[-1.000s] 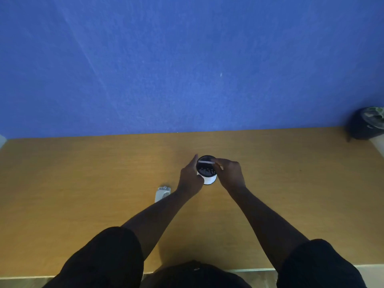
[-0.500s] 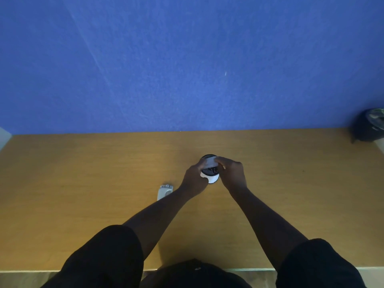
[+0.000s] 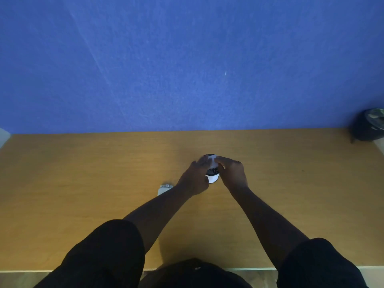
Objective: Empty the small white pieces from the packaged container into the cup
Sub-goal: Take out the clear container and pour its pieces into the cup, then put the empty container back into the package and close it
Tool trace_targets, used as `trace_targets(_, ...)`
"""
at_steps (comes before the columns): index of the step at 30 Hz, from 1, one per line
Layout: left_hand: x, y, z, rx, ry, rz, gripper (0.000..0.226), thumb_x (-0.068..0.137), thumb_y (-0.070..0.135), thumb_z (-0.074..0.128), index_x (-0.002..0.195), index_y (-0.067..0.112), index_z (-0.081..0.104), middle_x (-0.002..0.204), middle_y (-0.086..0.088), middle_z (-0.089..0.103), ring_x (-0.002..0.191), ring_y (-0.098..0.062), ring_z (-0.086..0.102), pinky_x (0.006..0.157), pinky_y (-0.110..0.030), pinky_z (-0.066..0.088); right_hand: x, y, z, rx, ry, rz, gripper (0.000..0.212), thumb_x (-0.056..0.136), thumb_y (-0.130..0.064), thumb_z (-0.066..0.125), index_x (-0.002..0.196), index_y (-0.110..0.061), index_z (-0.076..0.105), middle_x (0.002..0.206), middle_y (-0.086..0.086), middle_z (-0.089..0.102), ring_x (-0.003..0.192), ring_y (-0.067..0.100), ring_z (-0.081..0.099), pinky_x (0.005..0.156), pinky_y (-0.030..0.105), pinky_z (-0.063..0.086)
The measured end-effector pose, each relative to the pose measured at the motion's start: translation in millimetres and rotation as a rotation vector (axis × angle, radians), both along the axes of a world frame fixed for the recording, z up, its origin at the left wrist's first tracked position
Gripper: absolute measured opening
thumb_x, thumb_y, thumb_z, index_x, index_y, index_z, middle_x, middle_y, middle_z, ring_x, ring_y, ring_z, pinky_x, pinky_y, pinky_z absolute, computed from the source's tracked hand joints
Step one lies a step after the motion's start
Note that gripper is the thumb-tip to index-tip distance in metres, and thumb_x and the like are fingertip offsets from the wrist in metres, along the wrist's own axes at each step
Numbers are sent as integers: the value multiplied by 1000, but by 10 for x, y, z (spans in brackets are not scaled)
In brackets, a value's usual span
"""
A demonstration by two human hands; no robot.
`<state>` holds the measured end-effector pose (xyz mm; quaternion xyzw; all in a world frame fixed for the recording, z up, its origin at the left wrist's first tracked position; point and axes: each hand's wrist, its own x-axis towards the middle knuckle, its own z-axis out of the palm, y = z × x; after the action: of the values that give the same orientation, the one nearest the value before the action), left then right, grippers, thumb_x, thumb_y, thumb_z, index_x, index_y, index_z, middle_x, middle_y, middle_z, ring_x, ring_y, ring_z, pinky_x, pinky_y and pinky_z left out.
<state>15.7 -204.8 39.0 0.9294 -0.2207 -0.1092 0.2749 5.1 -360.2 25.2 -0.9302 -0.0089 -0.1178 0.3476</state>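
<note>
A small cup [image 3: 212, 178], white outside and dark inside, stands on the wooden table [image 3: 83, 183] near its middle. Right above the cup's far rim sits a small white packaged container [image 3: 213, 161], pinched between the fingertips of both hands. My left hand [image 3: 195, 179] comes in from the cup's left side, with its palm close against the cup wall. My right hand [image 3: 232, 175] reaches over from the right and covers part of the rim. Small specks show inside the cup; they are too small to tell apart.
A small white object [image 3: 164, 189] lies on the table just left of my left forearm. A dark round thing [image 3: 368, 127] sits at the far right corner. A blue wall [image 3: 187, 59] rises behind the table's far edge.
My left hand's fingers rose from the cup's side to the white container above the rim. Both hands closed in over the cup, hiding more of its opening.
</note>
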Motion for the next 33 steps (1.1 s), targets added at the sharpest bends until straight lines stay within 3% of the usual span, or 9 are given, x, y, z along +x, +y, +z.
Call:
trace_targets(5,97,-6,72,26,25,-65,57,74,11,54,129,28,52,134,-3,59,124,-25,55,96,-46,50,-22,6,22,33,-8,22,28,85,-3,58,99,-21,75,85,-3,75,73,9,67,61,27,53)
trace_targets(7,113,0,65,51,-32,-93,55,74,7,58,126,25,54,133,-1,60,122,-23,56,97,-44,47,-29,2,24,51,-17,13,30,86,-3,59,103,-20,75,91,-2,76,78,9,69,65,27,56)
trace_targets(12,126,-11,42,-132,-67,131,43,82,11,55,123,23,59,113,-2,69,101,-21,64,80,-40,57,-23,5,53,75,-35,-32,23,88,-1,60,103,-11,75,93,7,76,82,19,71,66,26,54)
trace_targets(18,266,96,52,-276,-30,311,20,94,20,55,101,8,69,94,-5,73,86,-18,67,73,-32,54,52,-9,114,89,-33,-10,21,96,-15,56,110,-5,69,102,12,74,91,25,70,75,33,56)
trace_targets(22,299,153,108,-360,107,422,14,88,18,61,90,8,71,78,3,66,72,-11,59,59,-16,39,86,88,213,143,-3,1,20,95,-15,57,106,-5,69,97,11,73,85,23,67,72,29,51)
trace_targets(25,311,251,84,-463,244,502,12,84,19,64,90,14,73,82,2,70,77,-18,66,64,-25,52,112,210,255,196,66,1,19,94,-18,56,103,-7,69,90,7,72,79,19,65,65,25,47)
trace_targets(27,308,346,74,-563,336,554,8,82,19,65,83,18,73,80,-1,71,81,-28,70,71,-42,60,134,294,242,256,130,-12,19,93,-17,55,102,-8,69,86,6,71,77,20,65,67,30,52)
trace_targets(29,282,459,98,-662,417,607,8,82,15,65,81,18,72,79,-5,69,78,-29,68,70,-45,60,156,399,212,289,178,-10,19,92,-18,56,101,-8,70,81,5,70,75,21,66,69,36,54)
trace_targets(33,239,808,96,-713,524,706,9,83,10,64,86,6,73,85,-16,69,76,-29,67,67,-48,60,167,723,168,250,202,38,20,95,-20,57,99,-7,71,76,-4,65,63,3,58,60,21,44)
